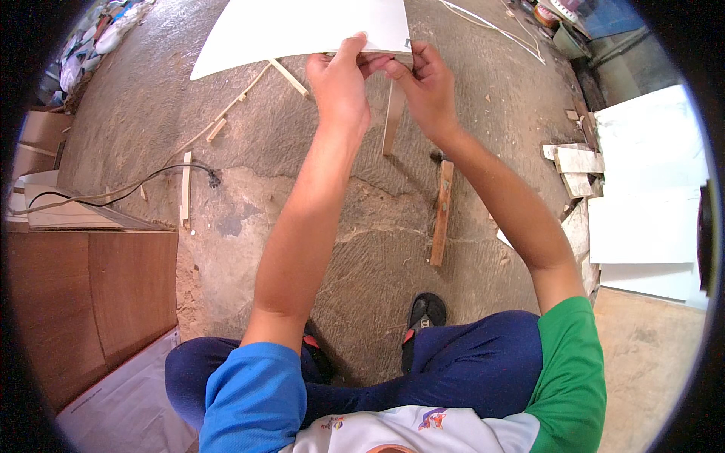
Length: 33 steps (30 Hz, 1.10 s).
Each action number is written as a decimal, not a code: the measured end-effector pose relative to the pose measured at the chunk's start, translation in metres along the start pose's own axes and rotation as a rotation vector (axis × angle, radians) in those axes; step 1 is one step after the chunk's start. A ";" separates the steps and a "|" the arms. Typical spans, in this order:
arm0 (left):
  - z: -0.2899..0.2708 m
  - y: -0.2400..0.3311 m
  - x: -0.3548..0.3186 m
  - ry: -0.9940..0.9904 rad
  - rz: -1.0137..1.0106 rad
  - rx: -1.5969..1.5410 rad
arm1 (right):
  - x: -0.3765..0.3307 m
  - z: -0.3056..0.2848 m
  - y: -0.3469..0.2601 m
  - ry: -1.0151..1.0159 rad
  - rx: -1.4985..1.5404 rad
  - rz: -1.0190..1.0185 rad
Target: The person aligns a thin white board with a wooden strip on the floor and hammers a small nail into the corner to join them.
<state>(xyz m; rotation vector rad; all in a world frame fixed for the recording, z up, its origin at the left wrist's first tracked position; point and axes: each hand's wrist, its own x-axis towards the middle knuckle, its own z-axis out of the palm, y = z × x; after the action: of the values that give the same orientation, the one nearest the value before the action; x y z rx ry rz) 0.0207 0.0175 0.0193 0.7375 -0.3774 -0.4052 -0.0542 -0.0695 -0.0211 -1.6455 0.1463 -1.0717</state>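
Note:
A white board [317, 30] with a curved side stands out in front of me, its far part cut off by the picture's top. My left hand [341, 84] grips its near edge, thumb on top and fingers curled underneath. At the near right corner, my right hand [427, 89] is closed, thumb and fingers pinching the edge. Both hands' fingertips almost meet under the board. A small greyish metal-looking piece [408, 44] shows at that corner. Below the hands a flat wooden leg [393, 119] slants down toward the floor; its upper joint is hidden.
A wooden bar [442, 215] lies on the rough concrete floor [377, 264] between my arms. Thin wood strips [288, 77] and a black cable [136, 189] lie to the left, near a brown wooden box [98, 294]. At right are white panels [642, 226] and wood scraps [578, 162].

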 end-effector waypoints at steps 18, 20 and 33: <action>0.006 -0.001 -0.007 0.018 0.026 0.026 | -0.001 -0.002 -0.010 -0.026 -0.016 0.082; 0.007 -0.001 -0.007 0.012 0.021 0.016 | -0.001 -0.002 -0.010 -0.021 0.017 0.064; 0.008 -0.005 -0.006 0.024 0.012 -0.004 | -0.009 -0.011 0.000 0.088 0.079 -0.027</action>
<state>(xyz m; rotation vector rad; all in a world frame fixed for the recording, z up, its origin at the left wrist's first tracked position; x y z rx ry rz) 0.0111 0.0124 0.0201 0.7357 -0.3581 -0.3850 -0.0668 -0.0718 -0.0266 -1.5344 0.1382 -1.1572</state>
